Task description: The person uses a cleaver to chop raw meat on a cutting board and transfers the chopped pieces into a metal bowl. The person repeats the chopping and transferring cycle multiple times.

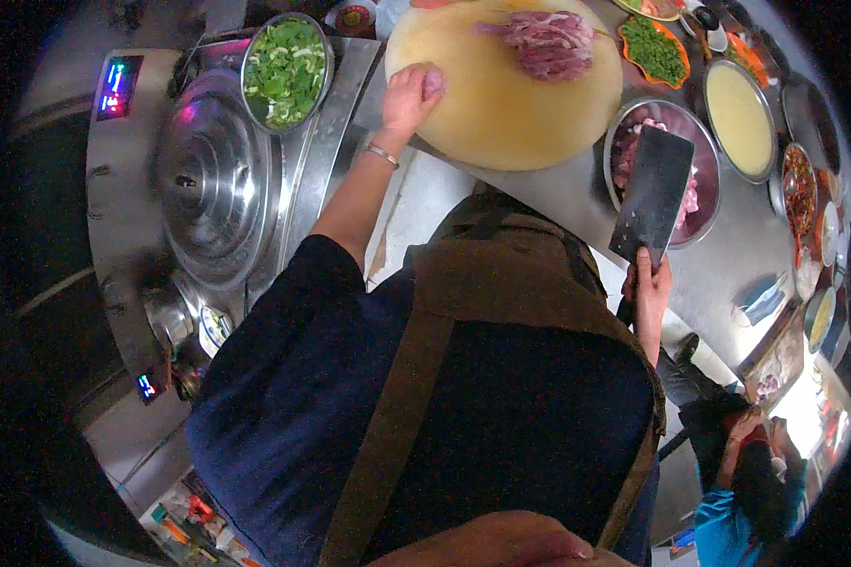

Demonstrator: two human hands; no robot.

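Note:
My left hand is at the left rim of a round, yellowish cutting board. Its fingers are closed around a small pinkish lump, apparently a piece of meat. On the far right part of the board lies a heap of raw red meat. Off to the right, my right hand grips the handle of a broad cleaver. The blade is above a metal bowl and hides part of the cut raw meat inside.
To the left, a bowl of chopped greens stands beside a domed metal lid. On the right are an orange dish of chopped herbs, a bowl of pale yellow liquid and a red seasoning bowl. Another person works lower right.

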